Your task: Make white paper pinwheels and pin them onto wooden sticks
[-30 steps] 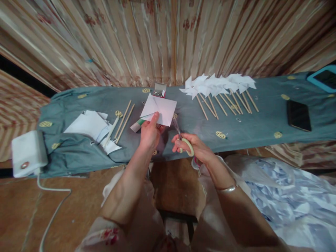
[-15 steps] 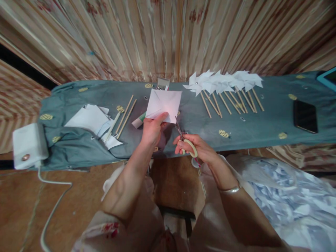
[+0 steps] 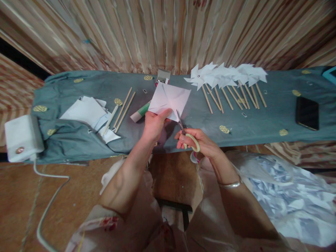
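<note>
Pinched in my left hand (image 3: 154, 125) is a creased square sheet of white paper (image 3: 169, 98), gripped at its near edge with the thumb on top. My right hand (image 3: 195, 140) is closed round the pale yellow handles of a pair of scissors (image 3: 181, 123). Their blades meet the paper's near right corner. Just beyond the paper stands a small open box (image 3: 163, 75) with shiny bits in it. A green and pale pink tube (image 3: 140, 112) lies partly under the sheet on the left.
Several white paper pinwheels (image 3: 225, 75) on wooden sticks lie in a row at the back right. Paper sheets (image 3: 88, 112) and two loose sticks (image 3: 125, 110) lie left. A black phone (image 3: 307, 112) rests right; a white corded box (image 3: 24, 138) sits at the left end.
The paper has turned clockwise in my left hand, and the scissor blades now overlap its near corner. The view has shifted slightly.
</note>
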The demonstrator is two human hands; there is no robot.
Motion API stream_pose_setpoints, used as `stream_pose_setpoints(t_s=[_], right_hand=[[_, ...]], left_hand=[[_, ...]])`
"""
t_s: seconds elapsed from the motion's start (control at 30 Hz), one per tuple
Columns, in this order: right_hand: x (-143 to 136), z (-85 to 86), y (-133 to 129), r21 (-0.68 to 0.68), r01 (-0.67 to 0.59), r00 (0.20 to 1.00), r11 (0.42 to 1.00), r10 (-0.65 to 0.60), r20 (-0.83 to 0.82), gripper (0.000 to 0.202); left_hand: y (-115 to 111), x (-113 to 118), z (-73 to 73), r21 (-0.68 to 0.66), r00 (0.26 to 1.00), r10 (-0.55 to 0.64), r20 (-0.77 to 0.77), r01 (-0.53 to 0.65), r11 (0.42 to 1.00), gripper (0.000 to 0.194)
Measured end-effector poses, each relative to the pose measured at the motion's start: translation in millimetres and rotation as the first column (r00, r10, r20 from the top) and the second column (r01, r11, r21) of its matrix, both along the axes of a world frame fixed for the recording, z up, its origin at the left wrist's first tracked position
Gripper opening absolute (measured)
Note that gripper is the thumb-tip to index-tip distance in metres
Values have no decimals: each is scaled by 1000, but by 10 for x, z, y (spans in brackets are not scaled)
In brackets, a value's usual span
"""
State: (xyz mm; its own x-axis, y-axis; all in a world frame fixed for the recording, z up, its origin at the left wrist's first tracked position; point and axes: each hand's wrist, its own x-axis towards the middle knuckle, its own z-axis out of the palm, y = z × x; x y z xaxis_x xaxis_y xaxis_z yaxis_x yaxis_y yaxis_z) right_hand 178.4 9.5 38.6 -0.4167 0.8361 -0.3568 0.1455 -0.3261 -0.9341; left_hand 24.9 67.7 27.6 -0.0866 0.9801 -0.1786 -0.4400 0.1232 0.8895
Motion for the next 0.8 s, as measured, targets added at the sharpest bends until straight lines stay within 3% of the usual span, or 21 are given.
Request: stream_pose_setpoints(t_s=[0.8], right_hand=[[6,20,9,21,-7,1000,1000,6,25,50]], left_hand=[[-23,27,-5,2,1000,-13,-5,13,1000,22]])
